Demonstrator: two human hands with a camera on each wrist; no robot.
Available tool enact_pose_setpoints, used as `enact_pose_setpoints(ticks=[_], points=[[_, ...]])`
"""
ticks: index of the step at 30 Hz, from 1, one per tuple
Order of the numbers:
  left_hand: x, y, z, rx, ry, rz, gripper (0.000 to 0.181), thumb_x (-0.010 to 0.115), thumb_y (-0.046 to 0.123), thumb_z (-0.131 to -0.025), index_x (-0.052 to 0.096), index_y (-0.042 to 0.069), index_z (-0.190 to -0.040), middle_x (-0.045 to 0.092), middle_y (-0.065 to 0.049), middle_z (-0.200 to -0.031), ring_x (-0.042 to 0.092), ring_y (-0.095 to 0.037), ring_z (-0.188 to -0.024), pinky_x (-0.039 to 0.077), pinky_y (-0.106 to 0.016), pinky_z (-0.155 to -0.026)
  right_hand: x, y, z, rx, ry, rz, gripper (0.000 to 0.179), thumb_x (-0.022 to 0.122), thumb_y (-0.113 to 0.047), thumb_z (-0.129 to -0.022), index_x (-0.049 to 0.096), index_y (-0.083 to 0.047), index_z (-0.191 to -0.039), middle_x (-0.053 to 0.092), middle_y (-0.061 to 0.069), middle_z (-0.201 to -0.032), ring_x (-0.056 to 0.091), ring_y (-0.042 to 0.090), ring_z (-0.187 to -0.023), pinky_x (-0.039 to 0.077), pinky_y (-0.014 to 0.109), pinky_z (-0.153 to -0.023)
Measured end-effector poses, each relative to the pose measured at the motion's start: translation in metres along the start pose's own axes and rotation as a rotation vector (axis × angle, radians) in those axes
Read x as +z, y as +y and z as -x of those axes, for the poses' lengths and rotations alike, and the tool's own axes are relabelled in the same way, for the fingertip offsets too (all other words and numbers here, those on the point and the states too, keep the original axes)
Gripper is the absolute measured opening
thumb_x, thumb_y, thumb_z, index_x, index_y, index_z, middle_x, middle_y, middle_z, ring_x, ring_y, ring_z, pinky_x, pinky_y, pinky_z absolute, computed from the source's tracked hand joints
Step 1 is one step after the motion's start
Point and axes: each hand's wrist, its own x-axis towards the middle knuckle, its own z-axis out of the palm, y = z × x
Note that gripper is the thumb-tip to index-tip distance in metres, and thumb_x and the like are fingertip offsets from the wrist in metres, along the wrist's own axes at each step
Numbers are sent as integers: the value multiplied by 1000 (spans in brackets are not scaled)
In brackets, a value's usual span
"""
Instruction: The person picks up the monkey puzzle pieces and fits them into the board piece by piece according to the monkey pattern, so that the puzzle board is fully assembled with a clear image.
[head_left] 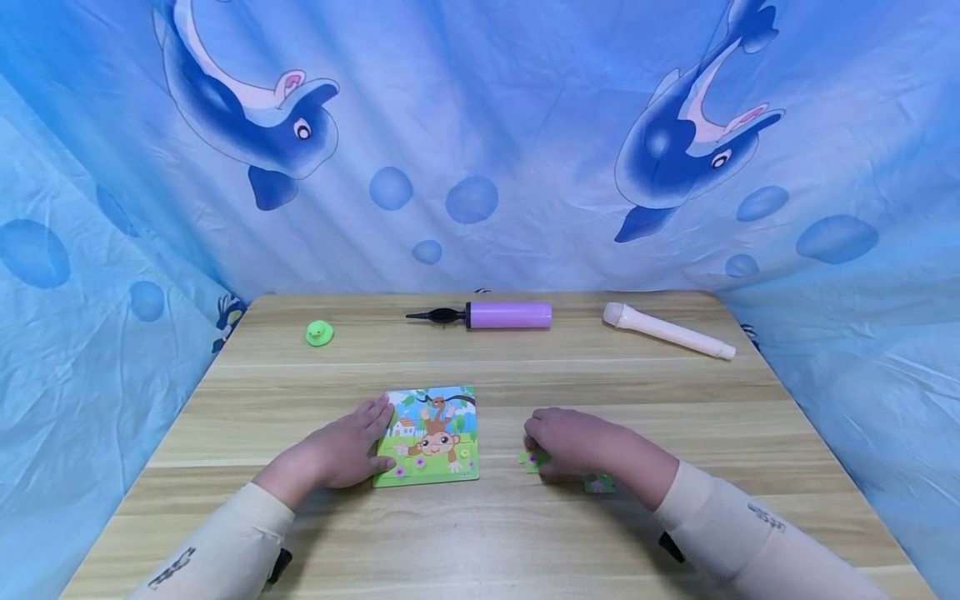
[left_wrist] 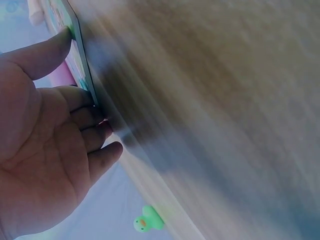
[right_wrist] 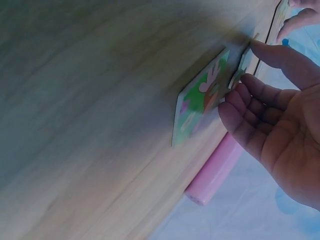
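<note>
A square picture board with a cartoon monkey hanging from a branch lies flat on the table. My left hand rests along its left side, fingers stretched out and thumb on the lower left corner. To the right of the board, my right hand pinches a small green jigsaw piece between thumb and fingertips, low over the tabletop. A second jigsaw piece, green with part of a pink shape, lies on the wood beneath that hand. The right hand covers part of both pieces in the head view.
Along the back of the wooden table are a green toy duck, a purple hand pump with a black nozzle, and a white toy microphone. A blue dolphin-print curtain hangs behind and at both sides.
</note>
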Motion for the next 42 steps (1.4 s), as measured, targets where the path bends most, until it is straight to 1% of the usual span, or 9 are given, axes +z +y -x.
enact_pose_setpoints(ticks=[5, 9, 14, 19, 22, 26, 30, 34, 42], points=[[1, -1, -1, 4, 8, -9, 83, 57, 46, -96, 23, -5, -153, 15, -21, -163, 14, -39, -150, 23, -52, -120, -2, -3, -6, 2, 14, -10, 27, 74, -30, -81, 60, -18, -100, 49, -9, -87, 47, 9, -77, 45, 24, -67], [2, -1, -1, 3, 9, -3, 83, 57, 46, -96, 23, -5, -153, 15, -21, -163, 14, -39, -150, 23, -52, -120, -9, -10, -14, -17, 57, -20, 31, 74, -34, -84, 60, -17, -106, 50, -10, -90, 49, 7, -79, 48, 23, -69], [2, -1, -1, 5, 10, -1, 83, 58, 45, -96, 23, -5, -153, 15, -21, -163, 14, -39, -150, 23, -52, -120, -15, -25, -27, -73, 98, 9, 34, 71, -38, -86, 60, -17, -111, 51, -10, -94, 50, 5, -84, 51, 22, -77], [3, 0, -1, 11, 10, -6, 83, 58, 45, -96, 23, -6, -153, 15, -22, -162, 14, -39, -150, 23, -52, -120, -19, -44, -43, -137, 126, 57, 31, 70, -38, -87, 59, -17, -108, 50, -9, -95, 48, 6, -85, 49, 21, -75], [2, 0, -1, 11, 10, -3, 83, 58, 44, -97, 23, -6, -152, 16, -22, -162, 15, -39, -150, 23, -52, -120, -17, -56, -55, -192, 140, 98, 29, 70, -38, -87, 58, -17, -104, 51, -8, -95, 48, 7, -85, 47, 20, -75], [1, 1, 0, 7, 9, 3, 82, 58, 44, -97, 24, -6, -152, 16, -22, -162, 15, -40, -150, 23, -53, -120, -13, -70, -72, -238, 119, 131, 28, 71, -38, -86, 56, -18, -99, 51, -8, -94, 47, 7, -85, 46, 20, -76], [0, 2, 0, 11, 12, 4, 82, 58, 44, -96, 24, -6, -152, 17, -22, -162, 16, -40, -150, 24, -53, -120, -10, -82, -86, -231, 78, 125, 27, 71, -39, -86, 56, -20, -98, 51, -8, -93, 48, 7, -83, 47, 21, -74], [0, 2, 0, 14, 12, 6, 82, 58, 43, -96, 25, -6, -152, 17, -22, -162, 16, -40, -150, 24, -53, -120, -6, -89, -95, -225, 61, 120, 24, 70, -38, -87, 57, -21, -98, 51, -9, -92, 48, 6, -82, 47, 21, -73], [0, 2, 1, 15, 16, 8, 82, 59, 43, -96, 25, -6, -152, 18, -22, -162, 16, -40, -150, 25, -52, -119, -1, -97, -103, -240, 75, 169, 21, 67, -37, -92, 59, -21, -104, 54, -8, -98, 50, 6, -90, 49, 22, -85]])
